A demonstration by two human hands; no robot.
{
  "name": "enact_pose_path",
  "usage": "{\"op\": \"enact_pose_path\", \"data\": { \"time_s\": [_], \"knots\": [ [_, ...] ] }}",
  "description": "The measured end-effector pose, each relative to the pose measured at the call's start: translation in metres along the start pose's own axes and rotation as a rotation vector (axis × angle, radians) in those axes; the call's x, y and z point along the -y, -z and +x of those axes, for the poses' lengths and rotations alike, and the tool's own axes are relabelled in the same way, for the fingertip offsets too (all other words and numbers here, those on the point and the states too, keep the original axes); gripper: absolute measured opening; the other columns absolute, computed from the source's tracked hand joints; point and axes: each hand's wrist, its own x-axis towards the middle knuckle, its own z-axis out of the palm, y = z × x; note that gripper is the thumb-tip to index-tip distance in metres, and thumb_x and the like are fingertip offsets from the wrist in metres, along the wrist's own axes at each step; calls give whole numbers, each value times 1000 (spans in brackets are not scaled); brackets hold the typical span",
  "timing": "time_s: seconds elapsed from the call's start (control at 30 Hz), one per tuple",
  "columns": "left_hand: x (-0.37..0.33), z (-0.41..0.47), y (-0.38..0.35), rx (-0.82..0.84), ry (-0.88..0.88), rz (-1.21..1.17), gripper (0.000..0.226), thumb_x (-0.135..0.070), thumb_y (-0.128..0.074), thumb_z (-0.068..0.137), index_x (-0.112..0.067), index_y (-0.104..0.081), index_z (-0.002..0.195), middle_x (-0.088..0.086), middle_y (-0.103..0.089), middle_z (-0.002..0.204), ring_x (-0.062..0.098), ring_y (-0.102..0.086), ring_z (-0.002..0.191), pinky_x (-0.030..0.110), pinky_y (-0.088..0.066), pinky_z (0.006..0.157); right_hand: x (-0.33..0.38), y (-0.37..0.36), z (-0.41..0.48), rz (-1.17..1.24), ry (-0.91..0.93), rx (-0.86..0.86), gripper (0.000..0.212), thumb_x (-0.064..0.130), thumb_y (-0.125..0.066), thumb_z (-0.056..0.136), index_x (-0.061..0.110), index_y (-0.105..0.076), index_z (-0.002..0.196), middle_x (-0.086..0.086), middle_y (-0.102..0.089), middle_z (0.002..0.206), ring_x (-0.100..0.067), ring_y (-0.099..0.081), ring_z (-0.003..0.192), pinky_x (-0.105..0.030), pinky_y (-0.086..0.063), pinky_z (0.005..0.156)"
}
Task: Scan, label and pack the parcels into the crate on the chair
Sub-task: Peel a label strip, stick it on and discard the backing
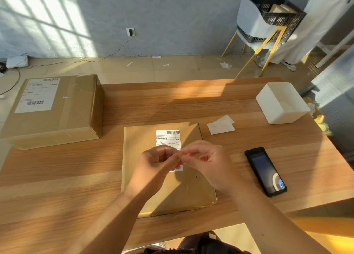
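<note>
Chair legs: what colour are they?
Yellow chair legs, clearest in the head view.

Light wood-grain table [191,104], half in sun. On it: a big brown cardboard box [63,108] far left, a flat brown cardboard parcel [138,138] in the middle, white paper slips [220,126] just beside it, a white plastic bin [281,104] far right, and a black handheld device [265,171] nearer, screen up.

1. A makeshift parcel-packing room: a large labelled carton [72,110], a flat labelled parcel [141,138] and a handheld scanner [265,171] on a wooden table [57,177].
2. Behind, a black crate [277,17] sits on a chair [254,25]; paper scraps [226,65] litter the tiled floor [172,69].
</note>
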Motion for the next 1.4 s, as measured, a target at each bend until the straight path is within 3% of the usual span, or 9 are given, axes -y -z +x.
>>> {"op": "enact_pose_path", "data": {
  "time_s": [0.1,0.2,0.43,0.57,0.73,0.87,1.0,1.13,1.4],
  "knots": [
    [2,2,-4,39,17,-12,11,-14,-65,83,-18,-73,77,8,-71,73,17,-65,67,23,-53,64,-3,7,-2,24,-29,-6,9,27,-70,84,26,-75,91,10,-69,93,-8,-62,87,-28,-52,82],
    [1,4,-10,67,42,9,9,-15,-64,81,-17,-72,77,7,-70,73,16,-64,69,23,-54,66,-10,13,-4,116,-77,-25,7,28,-68,87,28,-75,88,7,-72,88,-5,-64,82,-22,-52,75],
    [5,18,-26,-46,135,53,12,-15,-57,70,-21,-67,65,0,-68,68,6,-60,62,17,-49,58,-41,49,-3,311,-285,-290,21,23,-62,92,36,-73,79,7,-74,86,-8,-67,76,-21,-47,59],
    [9,31,-41,-84,203,80,12,-19,-53,66,-21,-64,64,-3,-65,64,7,-57,61,22,-46,61,-66,88,-5,321,-393,-507,20,18,-62,91,26,-72,76,4,-72,79,-12,-64,73,-21,-46,51],
    [9,51,-74,-80,233,134,19,-9,-54,78,-19,-63,64,-4,-63,62,3,-55,57,27,-44,63,-94,141,-12,243,-475,-755,11,18,-59,93,22,-66,86,3,-62,77,-9,-56,68,-23,-44,56],
    [12,72,-104,-95,237,248,13,-11,-55,79,-14,-60,68,-6,-64,65,3,-55,59,28,-44,64,-110,181,-21,213,-488,-914,7,23,-56,95,25,-61,91,2,-62,96,-11,-57,85,-26,-45,62],
    [13,98,-138,-103,284,409,9,-27,-58,66,-18,-59,65,4,-67,69,18,-62,64,34,-49,65,-118,217,-28,77,-444,-836,8,24,-57,94,23,-65,95,1,-65,87,-13,-60,79,-24,-43,61],
    [10,132,-179,-110,201,668,11,-23,-65,72,-19,-56,67,-4,-59,65,6,-54,52,14,-36,40,-126,255,-28,-108,-450,-598,8,23,-61,90,29,-66,90,8,-67,83,-7,-63,78,-18,-48,63],
    [-12,217,-278,-67,27,616,16,-18,-61,78,-27,-57,91,-14,-61,79,2,-57,67,10,-38,44,-155,328,-26,-236,-433,-507,18,20,-66,89,33,-68,101,22,-64,92,8,-59,83,-4,-43,58]
  ]
}}
